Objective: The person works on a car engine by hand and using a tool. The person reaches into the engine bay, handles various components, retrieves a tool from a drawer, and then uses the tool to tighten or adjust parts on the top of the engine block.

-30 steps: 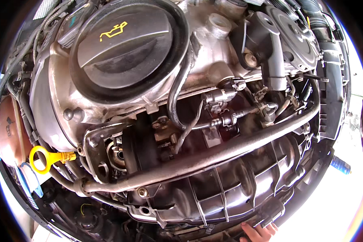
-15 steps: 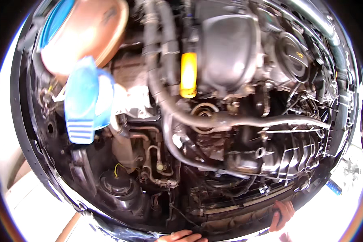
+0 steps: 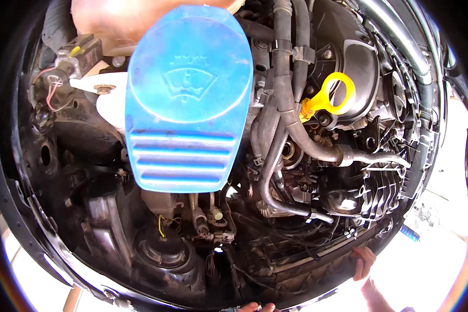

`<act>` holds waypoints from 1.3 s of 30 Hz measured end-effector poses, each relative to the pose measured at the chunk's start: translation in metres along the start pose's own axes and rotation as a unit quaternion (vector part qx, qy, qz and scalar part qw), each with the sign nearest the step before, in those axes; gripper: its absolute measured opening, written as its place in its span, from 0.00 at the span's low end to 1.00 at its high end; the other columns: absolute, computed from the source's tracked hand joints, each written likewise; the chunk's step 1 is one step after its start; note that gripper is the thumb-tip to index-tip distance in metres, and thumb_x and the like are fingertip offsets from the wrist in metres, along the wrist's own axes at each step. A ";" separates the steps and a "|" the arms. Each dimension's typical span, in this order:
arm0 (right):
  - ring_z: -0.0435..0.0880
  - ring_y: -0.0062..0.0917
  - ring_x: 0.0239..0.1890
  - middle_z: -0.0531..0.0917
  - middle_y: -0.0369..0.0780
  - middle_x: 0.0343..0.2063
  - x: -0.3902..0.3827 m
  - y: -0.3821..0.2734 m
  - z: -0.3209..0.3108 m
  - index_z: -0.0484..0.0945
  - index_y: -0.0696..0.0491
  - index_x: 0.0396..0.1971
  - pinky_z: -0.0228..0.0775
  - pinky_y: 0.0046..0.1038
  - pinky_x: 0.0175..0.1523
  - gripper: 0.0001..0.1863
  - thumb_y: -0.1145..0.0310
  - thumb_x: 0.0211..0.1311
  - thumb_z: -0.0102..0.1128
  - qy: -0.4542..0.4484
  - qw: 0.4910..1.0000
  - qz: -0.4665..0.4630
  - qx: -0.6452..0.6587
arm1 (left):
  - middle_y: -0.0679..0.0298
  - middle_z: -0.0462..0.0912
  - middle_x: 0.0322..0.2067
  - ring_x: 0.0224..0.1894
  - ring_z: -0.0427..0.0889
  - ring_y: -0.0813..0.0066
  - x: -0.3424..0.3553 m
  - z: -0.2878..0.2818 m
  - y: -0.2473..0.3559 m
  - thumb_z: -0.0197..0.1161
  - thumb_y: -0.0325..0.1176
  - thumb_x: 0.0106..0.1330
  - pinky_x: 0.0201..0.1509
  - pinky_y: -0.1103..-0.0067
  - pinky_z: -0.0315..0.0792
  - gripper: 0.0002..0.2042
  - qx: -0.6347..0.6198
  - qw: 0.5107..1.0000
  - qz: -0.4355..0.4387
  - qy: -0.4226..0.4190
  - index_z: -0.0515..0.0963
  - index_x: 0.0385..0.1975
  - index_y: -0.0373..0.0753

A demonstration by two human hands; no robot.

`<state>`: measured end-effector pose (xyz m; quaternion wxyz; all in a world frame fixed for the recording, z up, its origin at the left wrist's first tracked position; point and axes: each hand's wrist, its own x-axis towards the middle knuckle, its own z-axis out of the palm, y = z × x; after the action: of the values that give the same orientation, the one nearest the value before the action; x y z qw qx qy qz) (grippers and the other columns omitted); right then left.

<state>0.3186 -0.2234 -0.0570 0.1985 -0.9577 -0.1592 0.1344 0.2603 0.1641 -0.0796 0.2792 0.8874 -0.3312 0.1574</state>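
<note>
Only the fingertips of my left hand point(image 3: 257, 307) show at the bottom, resting on the front edge of the engine bay, apart from each other; the rest of that hand is hidden. Farther right, my right hand point(image 3: 364, 261) lies on the same front edge with bent fingers, thumb held apart, and no object visible in it. Close in view, well beyond both hands, is a large blue washer-fluid cap point(image 3: 187, 99) on a white filler neck point(image 3: 112, 106). A yellow dipstick handle point(image 3: 340, 93) with a ring stands right of it. Neither hand touches these.
Black hoses point(image 3: 283, 67) run past a dark engine cover point(image 3: 353, 62). An orange-brown tank point(image 3: 101, 23) is at the upper left. A ribbed black intake part point(image 3: 366, 192) lies right of centre. A metal strut point(image 3: 408, 44) crosses the upper right. A blue object point(image 3: 410, 232) lies beyond the bay.
My view has shifted, so the blue cap looks much larger and nearer and the dipstick's ring shows. My left hand has slipped lower in the picture; my right hand remains at the front edge.
</note>
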 end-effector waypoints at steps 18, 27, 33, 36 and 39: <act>0.75 0.32 0.18 0.76 0.41 0.17 0.004 -0.008 -0.010 0.78 0.62 0.33 0.67 0.29 0.26 0.15 0.74 0.43 0.51 0.009 0.997 0.074 -0.019 | 0.62 0.77 0.37 0.42 0.77 0.65 0.028 -0.019 -0.012 0.69 0.47 0.51 0.52 0.65 0.71 0.18 -0.235 0.938 -0.200 -0.159 0.77 0.34 0.42; 0.78 0.31 0.20 0.78 0.38 0.19 0.007 -0.009 -0.025 0.79 0.56 0.34 0.72 0.29 0.27 0.17 0.73 0.37 0.57 0.002 0.990 0.142 -0.021 | 0.56 0.80 0.46 0.31 0.77 0.78 0.166 0.069 -0.109 0.51 0.34 0.72 0.35 0.82 0.73 0.17 -0.504 0.669 -0.536 -0.105 0.70 0.54 0.29; 0.77 0.30 0.20 0.78 0.37 0.20 0.004 -0.001 -0.024 0.80 0.55 0.35 0.70 0.29 0.26 0.18 0.71 0.37 0.59 0.034 0.990 0.135 0.007 | 0.67 0.79 0.29 0.27 0.75 0.80 0.167 0.135 -0.153 0.55 0.29 0.67 0.32 0.79 0.71 0.07 -0.329 0.767 -0.513 -0.200 0.75 0.41 0.36; 0.75 0.28 0.18 0.78 0.36 0.20 0.003 0.004 -0.020 0.81 0.55 0.36 0.66 0.27 0.23 0.19 0.68 0.37 0.60 0.044 0.992 0.116 0.015 | 0.57 0.81 0.30 0.30 0.79 0.67 0.164 0.129 -0.162 0.53 0.23 0.61 0.37 0.71 0.73 0.10 -0.120 0.871 -0.345 -0.328 0.74 0.42 0.34; 0.73 0.25 0.17 0.77 0.35 0.20 0.004 0.010 -0.021 0.81 0.54 0.37 0.64 0.27 0.22 0.20 0.67 0.37 0.60 0.044 0.994 0.099 0.017 | 0.50 0.79 0.26 0.28 0.79 0.54 0.182 0.127 -0.174 0.59 0.28 0.53 0.31 0.65 0.73 0.08 -0.068 0.876 -0.264 -0.398 0.76 0.31 0.33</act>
<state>0.3312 -0.2381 -0.0435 0.2070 -0.9703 -0.0520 0.1140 0.5228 0.1055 -0.1641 0.2145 0.9084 -0.1774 -0.3119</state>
